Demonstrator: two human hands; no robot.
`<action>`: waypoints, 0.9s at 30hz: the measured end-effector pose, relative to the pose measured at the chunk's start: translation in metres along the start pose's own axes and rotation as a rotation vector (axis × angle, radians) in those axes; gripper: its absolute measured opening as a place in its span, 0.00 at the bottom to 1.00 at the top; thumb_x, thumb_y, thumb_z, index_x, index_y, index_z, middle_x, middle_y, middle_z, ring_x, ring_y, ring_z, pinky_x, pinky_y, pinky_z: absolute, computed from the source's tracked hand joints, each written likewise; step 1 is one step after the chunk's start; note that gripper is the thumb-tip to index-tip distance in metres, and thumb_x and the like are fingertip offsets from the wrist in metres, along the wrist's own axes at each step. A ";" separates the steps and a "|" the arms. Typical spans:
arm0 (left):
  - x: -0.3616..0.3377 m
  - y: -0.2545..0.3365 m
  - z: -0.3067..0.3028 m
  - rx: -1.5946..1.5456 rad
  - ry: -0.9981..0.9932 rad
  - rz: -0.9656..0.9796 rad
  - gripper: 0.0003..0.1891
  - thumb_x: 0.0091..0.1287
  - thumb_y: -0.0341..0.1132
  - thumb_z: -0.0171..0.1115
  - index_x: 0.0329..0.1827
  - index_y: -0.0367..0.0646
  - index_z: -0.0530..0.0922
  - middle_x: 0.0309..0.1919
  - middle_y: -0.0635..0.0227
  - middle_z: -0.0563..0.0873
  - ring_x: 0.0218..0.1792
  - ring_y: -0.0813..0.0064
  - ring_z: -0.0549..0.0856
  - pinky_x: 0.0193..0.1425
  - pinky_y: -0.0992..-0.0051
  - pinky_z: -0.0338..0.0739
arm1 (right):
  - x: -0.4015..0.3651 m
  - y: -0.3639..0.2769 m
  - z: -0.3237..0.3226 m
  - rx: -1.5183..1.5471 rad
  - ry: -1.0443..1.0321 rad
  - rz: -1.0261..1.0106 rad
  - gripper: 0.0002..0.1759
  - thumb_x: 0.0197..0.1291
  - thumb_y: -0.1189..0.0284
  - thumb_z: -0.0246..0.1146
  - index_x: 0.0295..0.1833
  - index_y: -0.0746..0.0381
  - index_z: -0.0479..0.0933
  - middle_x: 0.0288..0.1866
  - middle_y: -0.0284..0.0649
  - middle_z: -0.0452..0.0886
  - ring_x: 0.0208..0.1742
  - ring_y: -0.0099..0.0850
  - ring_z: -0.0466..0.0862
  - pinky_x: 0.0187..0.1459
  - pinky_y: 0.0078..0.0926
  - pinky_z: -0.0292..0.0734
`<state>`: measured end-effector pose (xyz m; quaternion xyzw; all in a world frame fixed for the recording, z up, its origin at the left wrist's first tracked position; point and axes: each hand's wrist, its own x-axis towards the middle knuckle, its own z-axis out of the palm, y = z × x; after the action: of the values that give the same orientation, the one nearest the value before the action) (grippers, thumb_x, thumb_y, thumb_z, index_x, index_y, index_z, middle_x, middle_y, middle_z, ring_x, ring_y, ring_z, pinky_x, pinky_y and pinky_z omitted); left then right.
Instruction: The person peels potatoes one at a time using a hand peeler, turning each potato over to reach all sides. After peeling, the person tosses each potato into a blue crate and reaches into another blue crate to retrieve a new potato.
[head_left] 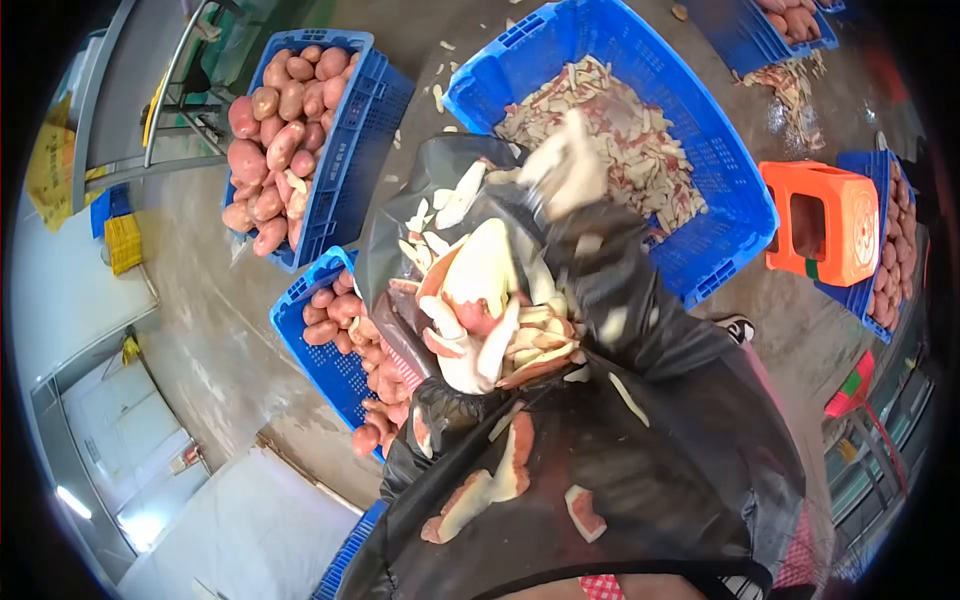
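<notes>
A large, partly peeled potato sits above my lap, pale flesh on top and red skin at its lower end. My left hand, in what looks like a pale glove, is closed around that lower end. Out beyond the potato, my right hand is smeared by motion; its fingers and anything in them cannot be made out. Potato peels are heaped beside my left hand. More strips lie on the black apron over my lap.
Ahead stands a blue crate holding many peels. Red potatoes fill a blue crate at upper left and another crate by my left arm. An orange stool and potato crate are at right. Peels litter the wet floor.
</notes>
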<state>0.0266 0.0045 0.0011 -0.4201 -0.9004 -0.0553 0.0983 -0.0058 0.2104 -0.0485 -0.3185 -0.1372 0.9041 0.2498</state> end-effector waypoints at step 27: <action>0.015 -0.007 -0.013 -1.663 -0.066 -0.674 0.35 0.50 0.25 0.68 0.63 0.41 0.64 0.64 0.56 0.66 0.59 0.68 0.74 0.55 0.67 0.76 | -0.021 -0.010 0.003 0.610 -0.291 0.377 0.23 0.62 0.50 0.54 0.21 0.51 0.63 0.14 0.25 0.59 0.16 0.20 0.61 0.21 0.22 0.59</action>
<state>0.0131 0.0091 0.0169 -0.0702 -0.6474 -0.7033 -0.2852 0.0102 0.2073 -0.0314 -0.1175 0.1651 0.9691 0.1406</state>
